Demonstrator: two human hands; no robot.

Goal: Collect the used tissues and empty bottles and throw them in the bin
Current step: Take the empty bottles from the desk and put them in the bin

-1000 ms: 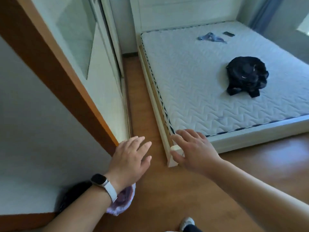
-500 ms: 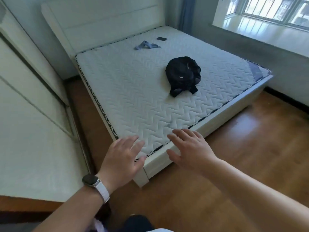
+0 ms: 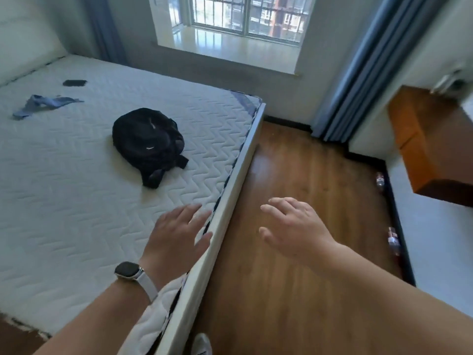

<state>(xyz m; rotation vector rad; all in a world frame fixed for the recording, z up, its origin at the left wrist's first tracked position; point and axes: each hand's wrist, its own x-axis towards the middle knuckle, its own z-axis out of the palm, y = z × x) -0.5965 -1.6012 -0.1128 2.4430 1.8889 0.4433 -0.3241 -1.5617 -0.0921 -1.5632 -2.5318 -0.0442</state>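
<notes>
Two clear plastic bottles lie on the wooden floor along the right wall: one bottle (image 3: 380, 181) farther off under the orange shelf, another bottle (image 3: 393, 241) closer to me. My left hand (image 3: 176, 235), with a watch on the wrist, hovers with straight spread fingers over the corner of the mattress and holds nothing. Over the bare floor, my right hand (image 3: 294, 229) is also spread open and empty, well left of the nearer bottle. No tissues and no bin are in view.
A white mattress (image 3: 76, 201) on a pale bed frame (image 3: 230, 201) fills the left side. On it lie a black backpack (image 3: 148, 142), a blue cloth (image 3: 43, 105) and a small dark flat object (image 3: 74, 83). An orange wall shelf (image 3: 422, 149) juts out on the right. Blue curtains (image 3: 358, 85) flank the window.
My view has swung right, from the wardrobe and bed head to the foot of the bed, the window and the right wall. The two bottles have come into sight. Both hands stay spread and empty.
</notes>
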